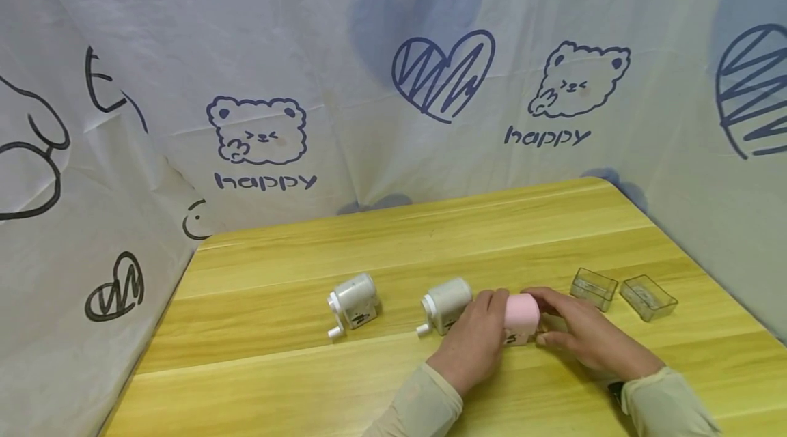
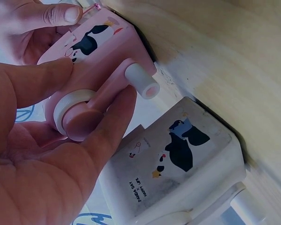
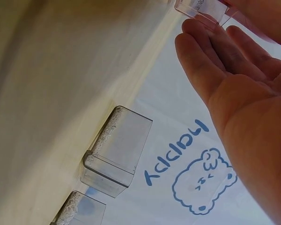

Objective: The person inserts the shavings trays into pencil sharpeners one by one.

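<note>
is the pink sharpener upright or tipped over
Upright: in the head view, the pink sharpener has its rounded top uppermost and printed front below.

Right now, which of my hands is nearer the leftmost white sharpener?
Left: your left hand is to the right of the leftmost white sharpener, beside the middle white sharpener; your right hand is farther right, at the right end of the pink sharpener.

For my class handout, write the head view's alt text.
The left hand grips a pink pencil sharpener, the right hand at its end. Two white sharpeners stand left, two clear trays lie right, on a yellow table.
</note>
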`<state>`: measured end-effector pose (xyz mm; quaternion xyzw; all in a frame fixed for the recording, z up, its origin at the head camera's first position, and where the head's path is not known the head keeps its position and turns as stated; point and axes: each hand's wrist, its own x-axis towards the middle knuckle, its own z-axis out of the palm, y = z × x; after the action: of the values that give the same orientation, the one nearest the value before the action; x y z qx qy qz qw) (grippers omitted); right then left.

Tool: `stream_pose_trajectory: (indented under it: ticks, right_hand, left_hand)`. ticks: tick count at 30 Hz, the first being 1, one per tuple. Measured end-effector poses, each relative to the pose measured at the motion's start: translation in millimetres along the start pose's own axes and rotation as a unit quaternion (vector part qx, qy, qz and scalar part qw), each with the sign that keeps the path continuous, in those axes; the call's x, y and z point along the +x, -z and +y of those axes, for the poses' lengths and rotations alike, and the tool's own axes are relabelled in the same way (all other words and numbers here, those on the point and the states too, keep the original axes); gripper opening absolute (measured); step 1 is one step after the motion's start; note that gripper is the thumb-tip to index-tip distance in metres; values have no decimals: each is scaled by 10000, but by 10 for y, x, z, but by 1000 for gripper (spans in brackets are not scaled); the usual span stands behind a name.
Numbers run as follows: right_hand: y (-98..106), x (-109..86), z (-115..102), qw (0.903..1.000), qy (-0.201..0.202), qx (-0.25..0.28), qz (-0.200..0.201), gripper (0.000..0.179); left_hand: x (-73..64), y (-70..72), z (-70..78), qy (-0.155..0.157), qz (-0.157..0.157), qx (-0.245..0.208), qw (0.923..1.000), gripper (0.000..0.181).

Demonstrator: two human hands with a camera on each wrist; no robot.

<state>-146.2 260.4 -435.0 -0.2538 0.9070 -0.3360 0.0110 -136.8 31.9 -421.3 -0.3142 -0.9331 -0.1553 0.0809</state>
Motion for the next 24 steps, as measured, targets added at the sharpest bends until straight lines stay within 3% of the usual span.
stream_pose_trajectory:
  ticks: [24]
  right_hand:
    - [-11, 10, 11, 9998, -88, 150, -49, 64]
  left_hand:
    - [-8, -13, 1, -32, 15, 55, 10000, 48]
